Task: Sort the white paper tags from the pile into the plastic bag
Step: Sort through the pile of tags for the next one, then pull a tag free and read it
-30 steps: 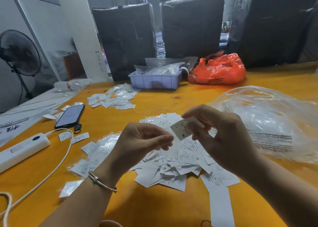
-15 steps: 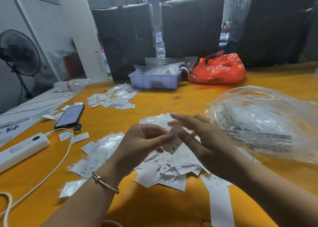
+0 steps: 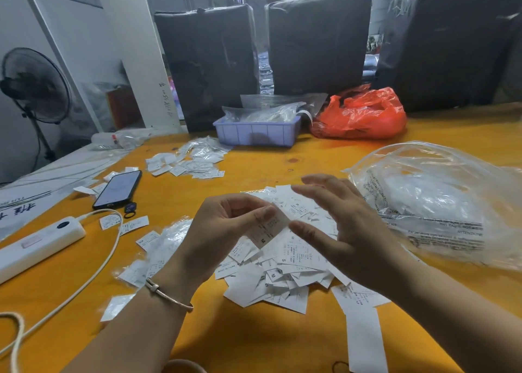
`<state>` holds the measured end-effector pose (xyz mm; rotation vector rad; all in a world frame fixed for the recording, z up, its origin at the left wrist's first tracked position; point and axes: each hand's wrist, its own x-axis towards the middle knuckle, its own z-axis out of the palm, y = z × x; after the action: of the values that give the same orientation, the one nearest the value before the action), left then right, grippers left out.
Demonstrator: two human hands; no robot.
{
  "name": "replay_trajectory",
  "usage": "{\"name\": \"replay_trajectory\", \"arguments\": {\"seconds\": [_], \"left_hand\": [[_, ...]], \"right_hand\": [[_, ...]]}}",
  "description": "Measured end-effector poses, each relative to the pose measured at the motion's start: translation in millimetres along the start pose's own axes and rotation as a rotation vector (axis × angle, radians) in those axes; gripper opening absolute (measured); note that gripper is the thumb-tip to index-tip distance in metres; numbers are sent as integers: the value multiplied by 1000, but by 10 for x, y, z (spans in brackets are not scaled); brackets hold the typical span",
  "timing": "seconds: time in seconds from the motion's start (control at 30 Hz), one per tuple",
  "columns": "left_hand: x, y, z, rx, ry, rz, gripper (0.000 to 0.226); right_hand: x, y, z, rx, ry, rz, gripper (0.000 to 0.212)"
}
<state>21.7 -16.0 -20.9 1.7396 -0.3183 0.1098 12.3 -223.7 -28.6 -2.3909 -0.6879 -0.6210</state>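
Note:
A heap of white paper tags (image 3: pixel 285 271) lies on the orange table in front of me. My left hand (image 3: pixel 226 228) hovers above the heap and pinches one white tag (image 3: pixel 267 228) marked "M" between thumb and fingers. My right hand (image 3: pixel 341 228) is just to the right of that tag, fingers spread and straight, its thumb tip close to the tag's edge. A large clear plastic bag (image 3: pixel 440 203) with printed text lies crumpled to the right of the heap. Some small clear sleeves with tags (image 3: pixel 161 245) lie left of the heap.
A black phone (image 3: pixel 118 188) and a white power strip (image 3: pixel 39 242) with its cable lie at the left. A second scatter of tags (image 3: pixel 192 162), a lilac tray (image 3: pixel 257 132) and an orange bag (image 3: pixel 361 115) stand further back. Dark wrapped bales line the far edge.
The tag passed from my right hand into my left hand's pinch. My right hand let go and spread its fingers open beside it.

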Motion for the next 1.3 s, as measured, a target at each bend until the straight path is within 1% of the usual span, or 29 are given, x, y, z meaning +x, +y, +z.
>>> {"name": "replay_trajectory", "arguments": {"seconds": [0.07, 0.13, 0.2, 0.27, 0.37, 0.47, 0.53, 0.67, 0.73, 0.8, 0.83, 0.9, 1.0, 1.07, 1.13, 1.17, 1.23, 1.3], "left_hand": [[24, 24, -102, 33, 66, -36, 20], [67, 12, -260, 118, 172, -119, 17], [119, -52, -442, 255, 271, -231, 7], [158, -145, -613, 427, 314, -310, 9], [190, -276, -822, 630, 324, -364, 12], [202, -350, -914, 757, 321, -413, 9], [198, -360, -901, 851, 300, -432, 13], [194, -349, -841, 973, 248, -434, 20], [192, -336, -824, 979, 269, -407, 23], [197, -313, -790, 924, 279, -334, 24], [192, -290, -753, 877, 270, -286, 24], [175, -238, -638, 783, 207, -183, 22], [129, -184, -433, 684, 25, -21, 17], [97, -179, -325, 652, -75, 36, 14], [86, -192, -261, 653, -129, 65, 10], [85, -197, -241, 653, -143, 71, 9], [81, -211, -231, 645, -149, 67, 9], [82, -222, -239, 633, -144, 61, 9]], "right_hand": [[15, 56, -5, -34, 11, 21, 57], [35, 138, -12, -67, 22, 61, 51], [53, 221, -22, -74, 47, 107, 43], [67, 284, -31, -64, 61, 146, 38], [65, 331, -24, -67, 42, 177, 35], [58, 335, -4, -83, 10, 181, 34], [53, 325, 3, -79, 3, 176, 34], [76, 351, -41, -102, 50, 190, 29], [94, 416, -104, -193, 148, 223, 22], [106, 501, -186, -338, 256, 281, 15], [107, 547, -227, -400, 288, 323, 12], [99, 641, -301, -482, 296, 420, 13], [83, 761, -373, -565, 221, 538, 16], [88, 814, -378, -640, 113, 613, 28], [104, 848, -369, -707, -8, 677, 44], [110, 866, -361, -716, -44, 693, 47], [115, 903, -353, -696, -69, 706, 44], [108, 937, -357, -660, -61, 700, 34]]}}
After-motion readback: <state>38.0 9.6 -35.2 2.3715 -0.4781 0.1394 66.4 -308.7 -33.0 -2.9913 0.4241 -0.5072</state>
